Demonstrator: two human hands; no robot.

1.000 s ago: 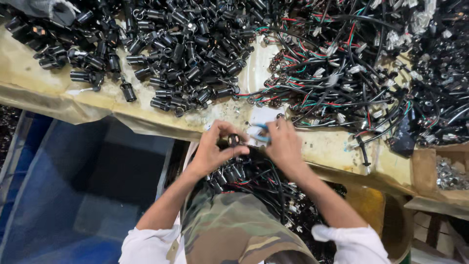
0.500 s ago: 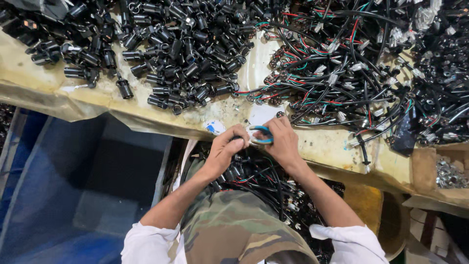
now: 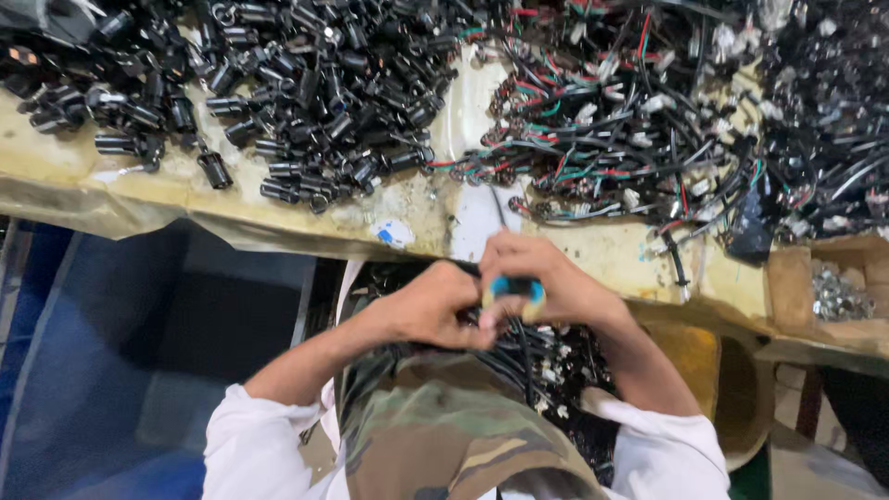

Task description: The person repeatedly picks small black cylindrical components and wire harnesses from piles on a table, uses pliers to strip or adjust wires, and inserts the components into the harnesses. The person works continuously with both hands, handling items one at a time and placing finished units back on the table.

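Note:
My right hand [image 3: 548,278] grips a small tool with a blue and yellow handle [image 3: 512,289], held just below the table's front edge. My left hand [image 3: 433,304] is closed against it from the left, fingers pinching a small black part with a black wire [image 3: 520,347] that hangs down toward my lap. What lies between the fingertips is hidden. Both hands are over a heap of black wired parts [image 3: 546,370] in my lap, above my camouflage apron [image 3: 444,435].
A worn yellowish table [image 3: 231,199] carries a pile of black cylindrical sockets [image 3: 306,102] at left and a tangle of red, green and black wire harnesses [image 3: 630,120] at right. A cardboard box of metal pieces [image 3: 833,292] sits far right. A blue bin [image 3: 102,361] is lower left.
Both hands have come down and toward me from the table edge, closing together around the blue-handled tool. The camera has shifted slightly.

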